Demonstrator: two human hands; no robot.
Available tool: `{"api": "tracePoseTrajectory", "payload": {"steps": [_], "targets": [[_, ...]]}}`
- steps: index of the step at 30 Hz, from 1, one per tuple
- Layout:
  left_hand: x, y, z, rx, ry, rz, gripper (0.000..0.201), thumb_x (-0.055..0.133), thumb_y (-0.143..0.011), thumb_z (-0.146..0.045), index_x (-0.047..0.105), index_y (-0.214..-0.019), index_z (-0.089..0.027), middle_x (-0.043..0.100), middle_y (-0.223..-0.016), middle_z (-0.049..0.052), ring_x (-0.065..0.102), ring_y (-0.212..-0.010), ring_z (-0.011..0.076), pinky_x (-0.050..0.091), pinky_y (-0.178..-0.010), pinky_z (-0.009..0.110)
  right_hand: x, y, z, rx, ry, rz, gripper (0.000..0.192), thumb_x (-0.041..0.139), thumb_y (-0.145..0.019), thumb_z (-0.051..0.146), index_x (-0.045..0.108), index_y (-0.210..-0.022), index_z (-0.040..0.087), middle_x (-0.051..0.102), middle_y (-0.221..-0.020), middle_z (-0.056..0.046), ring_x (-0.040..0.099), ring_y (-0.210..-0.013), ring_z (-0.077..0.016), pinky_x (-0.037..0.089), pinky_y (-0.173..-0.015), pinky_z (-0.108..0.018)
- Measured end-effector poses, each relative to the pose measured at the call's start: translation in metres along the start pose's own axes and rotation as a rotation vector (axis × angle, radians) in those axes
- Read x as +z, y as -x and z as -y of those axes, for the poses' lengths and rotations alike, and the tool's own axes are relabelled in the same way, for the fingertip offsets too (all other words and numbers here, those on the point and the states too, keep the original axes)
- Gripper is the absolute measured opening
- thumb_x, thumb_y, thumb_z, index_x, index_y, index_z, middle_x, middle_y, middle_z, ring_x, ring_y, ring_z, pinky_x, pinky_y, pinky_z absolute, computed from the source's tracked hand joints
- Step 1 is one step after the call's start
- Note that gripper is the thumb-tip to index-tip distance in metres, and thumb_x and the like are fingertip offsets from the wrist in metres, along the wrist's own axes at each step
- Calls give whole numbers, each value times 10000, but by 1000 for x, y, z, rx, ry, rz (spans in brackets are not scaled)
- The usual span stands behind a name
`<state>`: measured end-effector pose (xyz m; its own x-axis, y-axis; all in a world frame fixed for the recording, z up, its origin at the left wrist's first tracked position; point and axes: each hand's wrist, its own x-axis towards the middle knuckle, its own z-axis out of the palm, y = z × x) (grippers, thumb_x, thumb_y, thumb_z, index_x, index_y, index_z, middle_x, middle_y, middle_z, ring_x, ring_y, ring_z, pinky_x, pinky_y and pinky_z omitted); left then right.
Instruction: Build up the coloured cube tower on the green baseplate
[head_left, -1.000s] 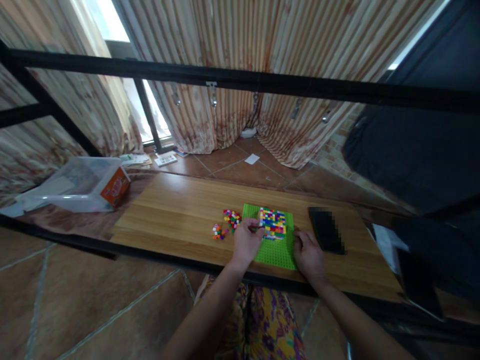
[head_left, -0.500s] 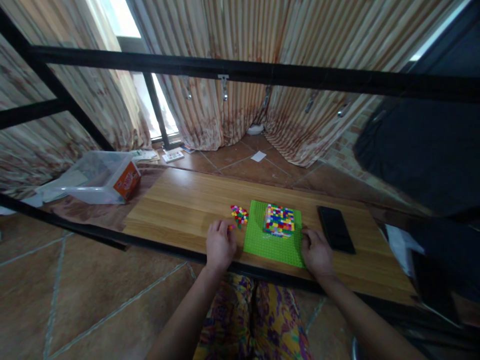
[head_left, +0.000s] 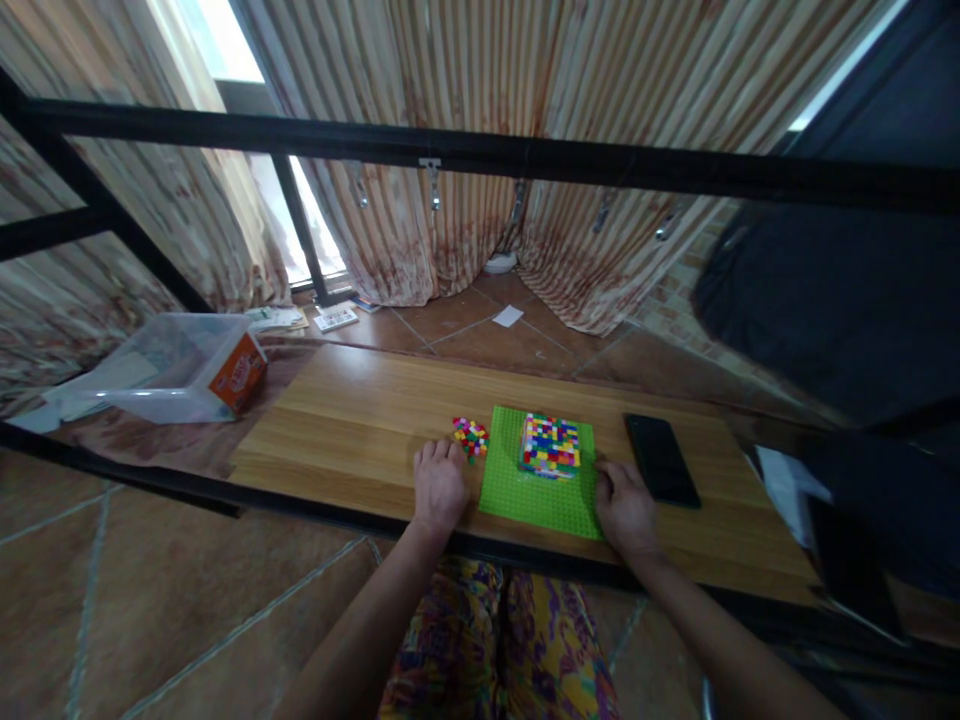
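Note:
A green studded baseplate point(head_left: 536, 507) lies on the wooden board, and a block-shaped build of many coloured toy bricks point(head_left: 550, 446) stands on its upper part. Left of the plate is a small pile of loose bricks point(head_left: 472, 438). My left hand point(head_left: 439, 485) rests just below this pile, fingers curled and closed; whatever is under the fingertips is hidden. At the plate's right edge, my right hand point(head_left: 625, 506) has its fingers bent and pinched together on that edge.
A black phone point(head_left: 662, 460) lies right of my right hand. Beyond the board's left end sits a clear plastic bin point(head_left: 180, 370) with an orange label. A black metal rail point(head_left: 480, 150) crosses in front of the curtains, and another dark bar runs along the board's near edge.
The view has shifted slightly. A pink and orange brick that showed at my left fingertips is out of sight now, and that hand has turned knuckles-up. My right hand stays at the plate's edge.

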<state>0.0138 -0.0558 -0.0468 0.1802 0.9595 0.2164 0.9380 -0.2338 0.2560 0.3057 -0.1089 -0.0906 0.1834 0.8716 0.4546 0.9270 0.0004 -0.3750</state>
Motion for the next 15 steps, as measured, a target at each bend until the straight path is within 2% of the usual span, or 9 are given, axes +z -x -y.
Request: {"api": "tracePoseTrajectory", "payload": {"steps": [6,15], "targets": [[6,2,3,36,9,-54,236,447,-901,-146,681,-895,-170,675,-916,116,556,-918,279,371,-837,394,1,1,0,0,-13,-10,240,399,-887,210,629,-954,211,630,-918,-75,601,-877,-215,496,-839,-354],[0,5,2,-37,2,-89,265,445,-921,-204,686,-1032,-199,689,-973,112,559,-925,294,343,-836,421,1,0,2,7,-39,-14,243,409,-878,195,637,-963,216,633,-934,-71,607,-889,-214,502,-851,-354]]}}
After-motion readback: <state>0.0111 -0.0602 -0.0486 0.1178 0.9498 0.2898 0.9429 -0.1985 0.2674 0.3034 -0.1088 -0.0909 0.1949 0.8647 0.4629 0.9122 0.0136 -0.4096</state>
